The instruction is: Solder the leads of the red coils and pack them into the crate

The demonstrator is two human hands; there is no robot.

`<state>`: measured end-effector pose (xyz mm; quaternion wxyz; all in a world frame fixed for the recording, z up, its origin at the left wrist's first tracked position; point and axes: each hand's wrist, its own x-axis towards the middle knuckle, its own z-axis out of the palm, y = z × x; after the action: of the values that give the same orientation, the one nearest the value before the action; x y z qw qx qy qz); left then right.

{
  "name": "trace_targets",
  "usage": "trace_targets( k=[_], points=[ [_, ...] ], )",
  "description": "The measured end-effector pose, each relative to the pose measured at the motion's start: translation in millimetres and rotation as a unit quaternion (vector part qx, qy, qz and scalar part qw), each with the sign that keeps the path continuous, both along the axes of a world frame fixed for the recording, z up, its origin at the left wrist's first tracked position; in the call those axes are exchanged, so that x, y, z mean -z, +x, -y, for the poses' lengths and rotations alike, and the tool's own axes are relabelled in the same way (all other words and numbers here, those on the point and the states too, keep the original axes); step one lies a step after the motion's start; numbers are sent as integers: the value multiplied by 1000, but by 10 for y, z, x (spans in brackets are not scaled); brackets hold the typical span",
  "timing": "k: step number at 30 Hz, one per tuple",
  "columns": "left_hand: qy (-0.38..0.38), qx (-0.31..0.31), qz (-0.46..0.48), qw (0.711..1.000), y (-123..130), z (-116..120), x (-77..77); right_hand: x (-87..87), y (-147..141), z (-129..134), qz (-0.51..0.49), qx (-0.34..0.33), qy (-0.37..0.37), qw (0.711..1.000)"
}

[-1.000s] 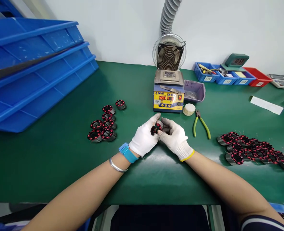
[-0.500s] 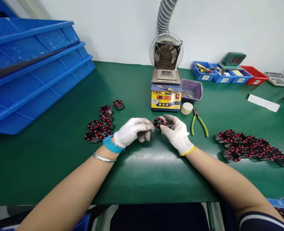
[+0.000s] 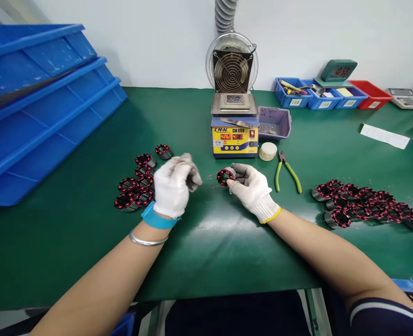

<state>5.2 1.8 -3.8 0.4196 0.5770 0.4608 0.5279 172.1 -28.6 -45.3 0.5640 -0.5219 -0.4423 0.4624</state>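
Observation:
My right hand [image 3: 251,189], in a white glove, grips a ring-shaped coil part [image 3: 226,176] with red and black windings, its round opening turned toward the left. Fine wire ends show just left of the ring. My left hand [image 3: 176,184], gloved with a blue band at the wrist, is raised with curled fingers, apart from the ring; whether anything small is between its fingertips is hidden. Behind the left hand lies a group of similar coil rings [image 3: 145,183], with one ring [image 3: 163,151] at its back.
A yellow-fronted heating unit [image 3: 234,140] with a fan stands ahead, beside a purple tray [image 3: 279,133], a round white tin [image 3: 268,151] and green-handled pliers [image 3: 288,172]. More coil rings [image 3: 365,203] lie right. Blue crates [image 3: 48,121] stand left; small bins [image 3: 293,100] line the back.
My left hand has moved left and up, away from the ring, and its fingers have curled in. My right hand still holds the ring. The camera view has shifted slightly.

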Motion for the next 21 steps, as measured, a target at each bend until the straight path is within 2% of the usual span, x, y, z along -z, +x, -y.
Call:
trace_targets(
  k=[1, 2, 5, 7, 9, 12, 14, 16, 18, 21],
  points=[
    [7, -19, 11, 1000, -18, -20, 10, 1, 1, -2, -7, 2, 1, 1000],
    [3, -6, 2, 1000, -25, -33, 30, 1, 2, -2, -14, 3, 2, 1000],
    [-60, 142, -101, 983, 24, 2, 102, 3, 7, 1, -14, 7, 8, 1000],
    [-85, 188, -144, 968, 79, 63, 105, 7, 10, 0, -4, 9, 15, 1000],
    [-76, 165, -129, 975, 106, 109, 61, 10, 9, -5, 0, 11, 16, 1000],
    [-16, 61, -28, 998, 75, 99, -15, 11, 4, -12, 8, 21, 14, 1000],
    [10, 14, 1, 1000, 45, 59, -20, 10, 1, -11, 18, 27, 16, 999],
    [-10, 34, -34, 999, 45, 38, 9, 14, 1, -6, 26, 28, 16, 999],
    [-52, 90, -91, 990, 74, 59, 34, 26, 6, -3, 34, 24, 19, 999],
    [-81, 134, -103, 982, 118, 122, 9, 55, 26, -14, 42, 21, 26, 999]
  ],
)
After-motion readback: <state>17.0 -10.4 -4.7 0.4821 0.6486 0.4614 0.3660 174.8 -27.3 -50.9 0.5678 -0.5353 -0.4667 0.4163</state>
